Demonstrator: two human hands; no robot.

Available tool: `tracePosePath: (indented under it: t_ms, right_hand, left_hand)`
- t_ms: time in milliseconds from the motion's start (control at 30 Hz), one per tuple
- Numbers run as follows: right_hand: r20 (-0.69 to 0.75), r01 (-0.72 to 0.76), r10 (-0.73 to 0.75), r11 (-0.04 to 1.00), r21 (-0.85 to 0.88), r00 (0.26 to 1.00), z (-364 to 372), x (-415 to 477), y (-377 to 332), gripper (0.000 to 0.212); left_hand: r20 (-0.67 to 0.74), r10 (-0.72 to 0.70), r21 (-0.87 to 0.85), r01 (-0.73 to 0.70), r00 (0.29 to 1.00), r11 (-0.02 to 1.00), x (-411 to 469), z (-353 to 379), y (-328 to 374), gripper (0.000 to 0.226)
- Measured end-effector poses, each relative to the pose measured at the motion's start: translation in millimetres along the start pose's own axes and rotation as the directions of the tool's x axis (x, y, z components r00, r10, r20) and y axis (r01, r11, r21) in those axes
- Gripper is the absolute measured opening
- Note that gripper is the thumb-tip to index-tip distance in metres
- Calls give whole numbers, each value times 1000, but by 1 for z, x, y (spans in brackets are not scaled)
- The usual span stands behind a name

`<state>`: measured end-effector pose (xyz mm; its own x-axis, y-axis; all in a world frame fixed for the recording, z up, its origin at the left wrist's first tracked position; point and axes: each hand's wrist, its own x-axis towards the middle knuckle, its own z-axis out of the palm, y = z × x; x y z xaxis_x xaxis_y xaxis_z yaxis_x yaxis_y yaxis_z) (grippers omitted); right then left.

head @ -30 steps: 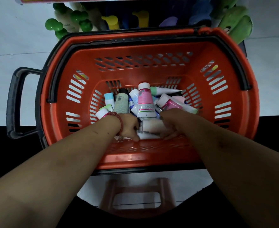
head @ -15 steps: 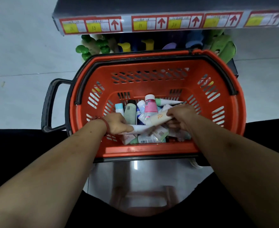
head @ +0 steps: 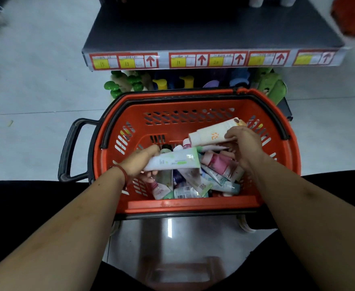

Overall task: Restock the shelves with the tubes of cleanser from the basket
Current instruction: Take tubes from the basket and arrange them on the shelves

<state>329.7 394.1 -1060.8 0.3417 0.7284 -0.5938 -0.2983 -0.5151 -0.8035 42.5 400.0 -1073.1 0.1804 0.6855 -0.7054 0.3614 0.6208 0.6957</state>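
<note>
An orange basket point(head: 193, 205) sits on the floor in front of me, holding several loose cleanser tubes point(head: 218, 166). My left hand point(head: 138, 162) grips a white and green tube point(head: 174, 160) lying crosswise over the pile. My right hand point(head: 242, 141) holds a cream tube with an orange mark point(head: 211, 133), lifted above the other tubes near the basket's right side. A dark shelf point(head: 214, 34) with yellow and red price labels point(head: 208, 59) runs across the top, just beyond the basket.
Green, yellow and purple bottles point(head: 161, 82) stand on the lowest level under the shelf, right behind the basket. The basket's black handle point(head: 71, 148) sticks out to the left. A pink stool point(head: 178, 269) is under me. Pale tiled floor point(head: 36, 91) lies to the left.
Both hands have come up out of the pile, each with a tube. My view has tilted up, bringing the shelf and its labels fully into sight.
</note>
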Motion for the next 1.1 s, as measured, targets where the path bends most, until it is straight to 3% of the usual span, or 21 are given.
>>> tracePosePath:
  t_ms: [267,367,533,667,767,933,1100]
  right_hand:
    - [14,77,-79,994,76,997,4,7,-24,27]
    - [50,74,-76,996,46,996,9,5,-26,16]
    - [185,55,-75,992,115,980,19,-1,-34,82]
    - [198,46,-66,994,103,978,28,-4,-36,103]
    - [215,22,-41,996,91,976,29,-7,-33,92]
    - [354,34,-22,999,-29,935,32,-16,-31,36]
    - [339,58,-82,995,81,937,39,-23,-41,31]
  left_hand:
    - [100,79,-357,-39,992,933,-1,-4,10,39]
    - [87,143,-457,-88,986,885,-2,-5,12,49]
    - [84,249,-528,-169,965,832,-1,-5,13,48]
    - [109,266,-591,-153,958,792,-3,0,18,39]
    - [99,253,-635,-135,962,760,-7,2,25,32]
    - [31,275,-640,-192,961,744,-13,-1,36,32]
    - [-42,333,-482,-311,942,819,-20,-5,47,25]
